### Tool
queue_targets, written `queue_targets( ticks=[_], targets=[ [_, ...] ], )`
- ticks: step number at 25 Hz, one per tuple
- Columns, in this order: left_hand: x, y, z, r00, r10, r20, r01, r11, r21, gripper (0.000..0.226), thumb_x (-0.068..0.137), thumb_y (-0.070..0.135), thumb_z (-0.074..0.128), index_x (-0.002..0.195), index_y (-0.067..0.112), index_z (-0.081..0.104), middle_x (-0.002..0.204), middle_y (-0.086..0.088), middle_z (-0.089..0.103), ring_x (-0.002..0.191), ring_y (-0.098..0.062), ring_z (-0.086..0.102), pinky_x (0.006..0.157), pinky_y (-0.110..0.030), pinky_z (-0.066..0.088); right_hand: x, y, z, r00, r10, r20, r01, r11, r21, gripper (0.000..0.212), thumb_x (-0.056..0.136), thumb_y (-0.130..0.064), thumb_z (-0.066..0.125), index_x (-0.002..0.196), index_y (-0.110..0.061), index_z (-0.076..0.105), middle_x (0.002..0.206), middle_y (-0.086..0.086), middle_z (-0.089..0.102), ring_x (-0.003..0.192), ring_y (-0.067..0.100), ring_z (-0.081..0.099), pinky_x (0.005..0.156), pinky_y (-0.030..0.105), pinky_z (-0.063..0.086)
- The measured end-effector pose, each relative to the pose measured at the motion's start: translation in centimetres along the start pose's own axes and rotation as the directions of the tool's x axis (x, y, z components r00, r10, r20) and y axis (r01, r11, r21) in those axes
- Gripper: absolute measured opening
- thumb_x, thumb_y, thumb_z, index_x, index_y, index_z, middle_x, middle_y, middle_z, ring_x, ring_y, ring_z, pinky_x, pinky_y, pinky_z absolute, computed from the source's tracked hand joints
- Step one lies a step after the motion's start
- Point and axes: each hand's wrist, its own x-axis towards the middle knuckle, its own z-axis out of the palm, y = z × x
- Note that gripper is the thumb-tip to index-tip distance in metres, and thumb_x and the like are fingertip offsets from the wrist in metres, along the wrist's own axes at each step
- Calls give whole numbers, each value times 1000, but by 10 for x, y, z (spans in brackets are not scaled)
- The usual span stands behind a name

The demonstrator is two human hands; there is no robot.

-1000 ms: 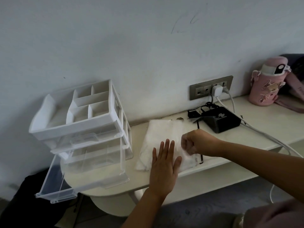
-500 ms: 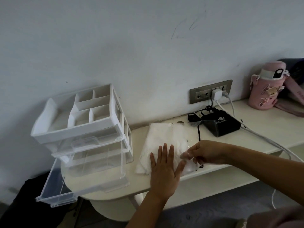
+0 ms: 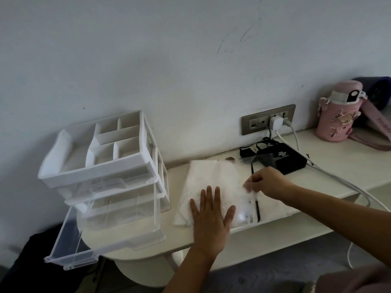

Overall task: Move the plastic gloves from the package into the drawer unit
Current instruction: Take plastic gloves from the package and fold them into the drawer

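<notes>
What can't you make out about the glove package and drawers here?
Head view:
- Glove count: package film is cloudy, left hand covers part.
- How the right hand pinches the package flap: fingertips curl out of sight.
- Upper drawers' contents in the drawer unit: hazy fronts.
- Dark item behind the pink bottle: cut by right edge.

Left hand (image 3: 211,218) flat, palm down, fingers straight and spread, pressing. Right hand (image 3: 267,182) beyond the left thumb, fingertips curled together — pinching the package (image 3: 203,180) edge.

Package (image 3: 211,182) on the table (image 3: 338,176), drawer unit (image 3: 103,176) at its nine o'clock.
Box (image 3: 283,160) at its two o'clock, bottle (image 3: 336,117) farther out the same way.
</notes>
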Motion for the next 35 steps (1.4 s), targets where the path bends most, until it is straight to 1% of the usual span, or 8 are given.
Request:
queue_targets(
  ticks=[8, 12, 15, 18, 22, 26, 30, 35],
  targets=[
    [5, 4, 1, 975, -85, 204, 81, 996, 30, 70, 99, 54, 8, 125, 19, 63, 130, -11, 60, 120, -29, 58, 108, -51, 28, 5, -7, -60, 925, 29, -378, 63, 971, 229, 20, 96, -15, 48, 79, -12, 58, 77, 6, 60, 75, 23, 57, 69, 29, 46],
    [17, 16, -32, 978, -65, 199, 128, 939, -319, 88, 81, 70, 5, 146, 18, 35, 158, -3, 22, 147, -19, 13, 116, -32, -2, -17, -24, -91, 976, -90, -199, 213, 582, 784, 34, 99, -7, 33, 66, -8, 38, 63, 9, 64, 80, 21, 69, 77, 30, 57],
    [38, 39, -70, 920, -59, 388, 376, 419, -827, 71, 86, 70, 34, 141, 25, 41, 151, 6, 36, 141, -10, 28, 113, -21, 18, -36, -41, -90, 976, -202, -79, 174, 516, 838, 34, 98, -7, 28, 64, -9, 32, 53, 8, 59, 84, 21, 71, 86, 34, 55],
    [55, 51, -77, 820, 136, 556, 571, -120, -812, 103, 65, 84, 38, 145, 20, 33, 152, -10, 35, 138, -25, 36, 116, -36, 24, -45, -54, -87, 968, -248, -34, 129, 381, 915, 28, 92, -3, 28, 65, -10, 32, 39, 4, 38, 40, 12, 56, 64, 27, 49],
    [51, 57, -80, 769, 369, 522, 631, -313, -709, 95, 53, 79, 69, 128, 22, 58, 144, -9, 46, 136, -30, 38, 117, -52, 18, -42, -50, -88, 948, -309, 74, 55, 390, 919, 15, 67, -10, 49, 65, -11, 34, 45, -1, 22, 31, 6, 29, 36, 16, 37],
    [48, 61, -98, 787, 388, 479, 613, -406, -678, 66, 42, 44, 94, 97, 12, 76, 118, -13, 66, 110, -27, 64, 95, -44, 51, -33, -35, -93, 947, -306, 94, 75, 497, 864, 22, 81, -7, 28, 60, -14, 26, 38, -5, 29, 36, 8, 27, 48, 23, 22],
    [51, 48, -129, 912, 226, 343, 403, -324, -856, 19, 69, 24, 81, 67, 14, 65, 60, 4, 59, 58, -8, 57, 64, -22, 53, -32, -28, -100, 972, -233, 10, 128, 571, 811, 25, 81, -12, 41, 56, -16, 43, 46, -2, 30, 39, 9, 27, 42, 23, 20],
    [49, 20, -190, 994, 16, 110, 101, 295, -950, 7, 86, 10, 67, 79, 12, 66, 51, 6, 55, 42, -4, 44, 48, -19, 44, -46, -39, -90, 989, -139, -48, 146, 895, 421, 32, 95, -34, 49, 87, -6, 61, 62, 6, 59, 47, 13, 53, 41, 20, 42]
  ],
)
